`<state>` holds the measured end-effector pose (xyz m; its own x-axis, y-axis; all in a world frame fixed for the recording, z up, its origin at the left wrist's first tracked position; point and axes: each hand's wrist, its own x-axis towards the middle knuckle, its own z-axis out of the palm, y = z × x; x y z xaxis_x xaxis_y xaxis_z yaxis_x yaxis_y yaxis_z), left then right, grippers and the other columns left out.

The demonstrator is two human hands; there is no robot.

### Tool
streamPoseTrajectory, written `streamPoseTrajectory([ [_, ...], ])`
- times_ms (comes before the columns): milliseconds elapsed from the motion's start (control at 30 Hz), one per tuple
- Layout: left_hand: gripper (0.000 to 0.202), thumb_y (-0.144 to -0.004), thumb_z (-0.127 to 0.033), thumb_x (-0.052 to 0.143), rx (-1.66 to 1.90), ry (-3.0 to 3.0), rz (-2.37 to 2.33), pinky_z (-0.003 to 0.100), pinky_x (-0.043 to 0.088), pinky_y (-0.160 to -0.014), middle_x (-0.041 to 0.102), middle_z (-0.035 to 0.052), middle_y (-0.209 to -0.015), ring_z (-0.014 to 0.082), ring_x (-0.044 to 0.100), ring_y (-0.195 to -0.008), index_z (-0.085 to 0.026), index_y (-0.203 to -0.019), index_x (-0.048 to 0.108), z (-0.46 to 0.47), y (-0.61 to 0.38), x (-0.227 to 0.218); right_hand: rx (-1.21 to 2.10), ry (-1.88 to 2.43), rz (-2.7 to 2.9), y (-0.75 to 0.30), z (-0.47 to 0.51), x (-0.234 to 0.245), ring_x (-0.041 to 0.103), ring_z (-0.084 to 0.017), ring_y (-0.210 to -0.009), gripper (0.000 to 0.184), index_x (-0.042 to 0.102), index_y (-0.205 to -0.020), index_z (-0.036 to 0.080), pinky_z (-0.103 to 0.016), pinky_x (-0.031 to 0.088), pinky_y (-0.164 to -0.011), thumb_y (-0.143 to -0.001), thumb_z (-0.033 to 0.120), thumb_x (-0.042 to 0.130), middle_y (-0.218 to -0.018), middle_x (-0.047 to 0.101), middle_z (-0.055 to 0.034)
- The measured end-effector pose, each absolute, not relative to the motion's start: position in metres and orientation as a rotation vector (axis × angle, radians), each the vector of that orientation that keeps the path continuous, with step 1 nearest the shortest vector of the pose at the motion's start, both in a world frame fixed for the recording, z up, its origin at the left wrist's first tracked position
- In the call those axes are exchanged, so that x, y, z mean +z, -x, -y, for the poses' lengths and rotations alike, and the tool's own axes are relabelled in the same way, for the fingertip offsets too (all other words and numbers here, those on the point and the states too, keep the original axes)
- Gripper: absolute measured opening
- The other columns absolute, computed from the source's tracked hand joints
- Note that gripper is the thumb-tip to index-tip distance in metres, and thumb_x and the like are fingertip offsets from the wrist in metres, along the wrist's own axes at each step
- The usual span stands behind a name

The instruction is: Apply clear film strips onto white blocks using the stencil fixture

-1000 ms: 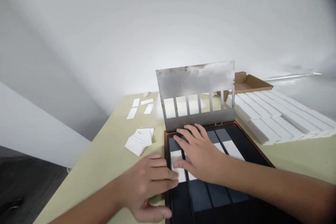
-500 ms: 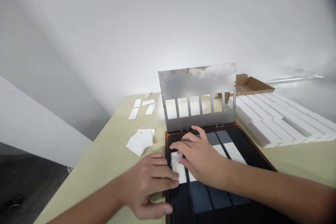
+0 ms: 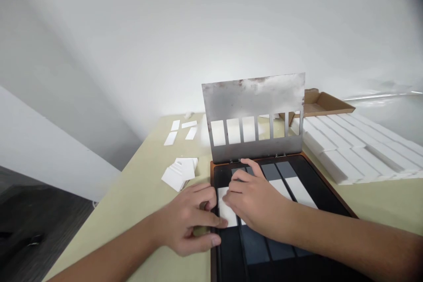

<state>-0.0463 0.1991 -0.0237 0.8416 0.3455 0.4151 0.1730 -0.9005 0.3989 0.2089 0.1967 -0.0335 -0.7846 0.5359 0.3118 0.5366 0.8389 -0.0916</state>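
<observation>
Pressing white strip (image 3: 230,217) into tray (image 3: 325,185), right hand (image 3: 256,200) on top, left hand (image 3: 188,218) bracing its edge (firmness of grip: cannot tell).

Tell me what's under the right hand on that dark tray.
Beneath the right hand, white strips lie in a dark grooved tray, showing on both sides of it; what lies directly under the palm is covered.
</observation>
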Motion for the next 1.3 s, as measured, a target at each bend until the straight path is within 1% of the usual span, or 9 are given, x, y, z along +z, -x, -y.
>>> streamPoseTrajectory([
  [167, 0.035, -0.105, -0.048, 0.055, 0.713, -2.657, -0.403, 0.048, 0.045, -0.089, 0.059, 0.0130, -0.112, 0.0285, 0.059, -0.102, -0.025, -0.110, 0.080, -0.201, 0.044, -0.019, -0.037, 0.788, 2.671, -0.209, -0.196, -0.034, 0.052, -0.022, -0.093, 0.009, 0.071, -0.093, 0.020, -0.058, 0.003, -0.123, -0.092, 0.014, 0.064, -0.082, 0.067, 0.0001],
  [333, 0.028, -0.102, -0.043, 0.060, 0.715, -2.644, -0.380, 0.057, 0.044, -0.104, 0.056, 0.0150, -0.133, 0.0354, 0.055, -0.124, -0.026, -0.113, 0.080, -0.201, 0.044, -0.018, 0.012, 0.812, 2.670, -0.208, -0.193, -0.029, 0.054, -0.021, -0.093, 0.014, 0.071, -0.090, 0.019, -0.056, 0.004, -0.123, -0.096, 0.013, 0.060, -0.084, 0.069, -0.0010],
  [500, 0.028, -0.102, -0.046, 0.060, 0.708, -2.650, -0.376, 0.056, 0.046, -0.105, 0.057, 0.0153, -0.139, 0.0349, 0.058, -0.125, -0.027, -0.110, 0.079, -0.203, 0.044, -0.019, 0.502, 0.794, 2.649, -0.210, -0.184, -0.004, 0.056, -0.016, -0.085, 0.022, 0.067, -0.074, 0.021, -0.053, 0.008, -0.123, -0.095, 0.020, 0.064, -0.069, 0.066, 0.0045],
  [600, 0.029, -0.102, -0.044, 0.058, 0.653, -2.665, -0.329, 0.054, 0.044, -0.106, 0.069, 0.0147, -0.130, 0.0314, 0.066, -0.116, -0.026, -0.114, 0.076, -0.203, 0.042, -0.017, 0.679, 0.848, 2.465, -0.211, -0.184, 0.016, 0.055, -0.012, -0.076, 0.032, 0.062, -0.065, 0.019, -0.045, 0.020, -0.120, -0.097, 0.022, 0.064, -0.062, 0.061, 0.0068],
  [733, 0.028, -0.098, -0.034, 0.062, 0.696, -2.723, -0.243, 0.051, 0.042, -0.109, 0.078, 0.0124, -0.120, 0.0286, 0.072, -0.108, -0.021, -0.121, 0.070, -0.200, 0.039, -0.015, 0.608, 0.962, 2.351, -0.220, -0.192, 0.036, 0.058, -0.015, -0.082, 0.025, 0.069, -0.077, 0.021, -0.042, 0.033, -0.108, -0.101, 0.023, 0.062, -0.076, 0.071, 0.0038],
  [900, 0.037, -0.092, -0.024, 0.063, 0.724, -2.783, -0.169, 0.048, 0.047, -0.105, 0.079, 0.0156, -0.119, 0.0305, 0.074, -0.110, -0.014, -0.127, 0.064, -0.194, 0.036, -0.018, 0.485, 1.102, 2.624, -0.239, -0.195, 0.044, 0.063, -0.025, -0.100, 0.015, 0.077, -0.092, 0.023, -0.061, 0.017, -0.121, -0.101, 0.030, 0.067, -0.086, 0.075, -0.0012],
  [967, 0.038, -0.091, -0.023, 0.062, 0.718, -2.783, -0.177, 0.047, 0.049, -0.103, 0.079, 0.0155, -0.119, 0.0305, 0.075, -0.110, -0.015, -0.128, 0.063, -0.194, 0.036, -0.019, 0.410, 1.105, 2.733, -0.244, -0.193, 0.043, 0.063, -0.027, -0.103, 0.015, 0.077, -0.091, 0.022, -0.064, 0.017, -0.122, -0.100, 0.030, 0.067, -0.085, 0.074, -0.0027],
  [1167, 0.035, -0.089, -0.022, 0.063, 0.732, -2.755, -0.197, 0.046, 0.051, -0.098, 0.079, 0.0136, -0.115, 0.0290, 0.074, -0.107, -0.017, -0.123, 0.064, -0.194, 0.036, -0.020, 0.185, 1.007, 2.957, -0.244, -0.191, 0.033, 0.062, -0.028, -0.098, 0.011, 0.076, -0.088, 0.021, -0.065, 0.027, -0.120, -0.096, 0.025, 0.070, -0.081, 0.072, -0.0037],
  [1300, 0.037, -0.097, -0.037, 0.061, 0.651, -2.827, -0.241, 0.050, 0.048, -0.100, 0.075, 0.0141, -0.123, 0.0313, 0.069, -0.110, -0.020, -0.129, 0.063, -0.193, 0.035, -0.018, 0.073, 0.926, 3.014, -0.244, -0.189, 0.028, 0.060, -0.025, -0.092, 0.010, 0.075, -0.086, 0.020, -0.062, 0.025, -0.122, -0.091, 0.013, 0.070, -0.081, 0.071, -0.0032],
])
